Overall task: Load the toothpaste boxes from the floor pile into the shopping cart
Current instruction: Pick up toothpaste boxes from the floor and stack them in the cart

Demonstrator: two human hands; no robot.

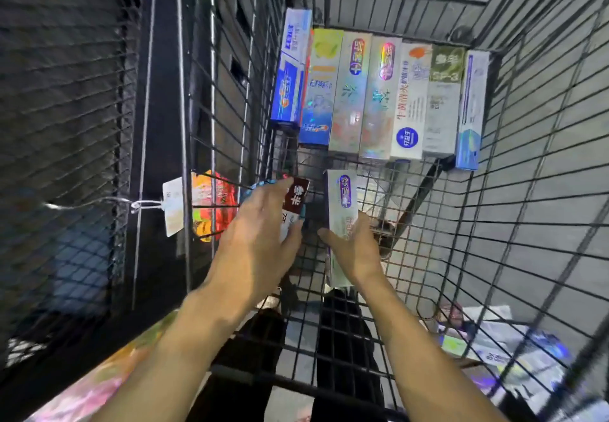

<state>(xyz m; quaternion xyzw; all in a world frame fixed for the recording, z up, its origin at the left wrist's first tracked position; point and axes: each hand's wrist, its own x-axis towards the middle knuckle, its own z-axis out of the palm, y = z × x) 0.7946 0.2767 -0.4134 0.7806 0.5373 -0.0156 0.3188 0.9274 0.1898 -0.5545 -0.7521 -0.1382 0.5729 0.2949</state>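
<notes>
I look down into a black wire shopping cart [514,191]. Several toothpaste boxes [379,98] lie side by side in a row against its far end. My left hand [260,240] grips a dark red and white toothpaste box [294,202] near the cart's left wall. My right hand [356,247] holds a white and purple toothpaste box [341,204] lengthwise just above the cart's wire floor, in front of the row. More toothpaste boxes [501,352] lie in a pile on the floor, seen through the right wall.
A white tag [173,206] hangs on a wire at the left, beside a red and orange package [214,204] outside the cart. A dark mesh rack [66,125] stands at the left. The cart's near rim [296,385] crosses below my forearms.
</notes>
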